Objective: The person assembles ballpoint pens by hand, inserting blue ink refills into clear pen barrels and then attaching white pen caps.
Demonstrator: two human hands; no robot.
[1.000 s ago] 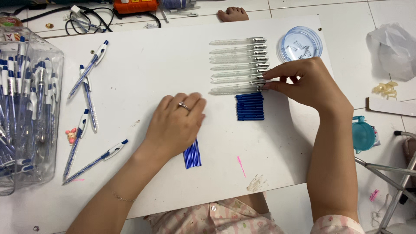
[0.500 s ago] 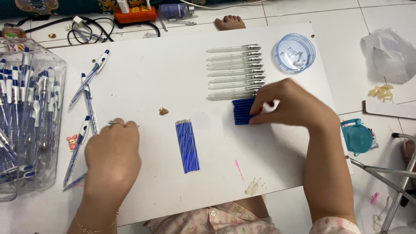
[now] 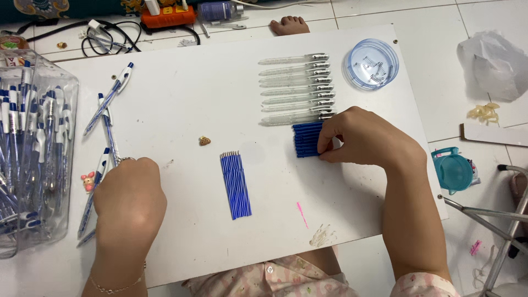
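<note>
Here the right hand (image 3: 366,137) pinches blue caps (image 3: 306,139); a clear tub (image 3: 66,181) holds pens (image 3: 27,137).

Bright, even light from above; soft short shadows under both hands on the white surface (image 3: 181,99); picture sharp.

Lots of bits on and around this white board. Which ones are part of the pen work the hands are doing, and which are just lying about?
In the work:
- left hand on loose blue-and-white pens
- right hand on short blue parts
- clear pen barrels
- blue refills
- clear bag of pens
- round clear lid

Lying about:
- teal cup
- crumpled plastic bag
- cables
</note>
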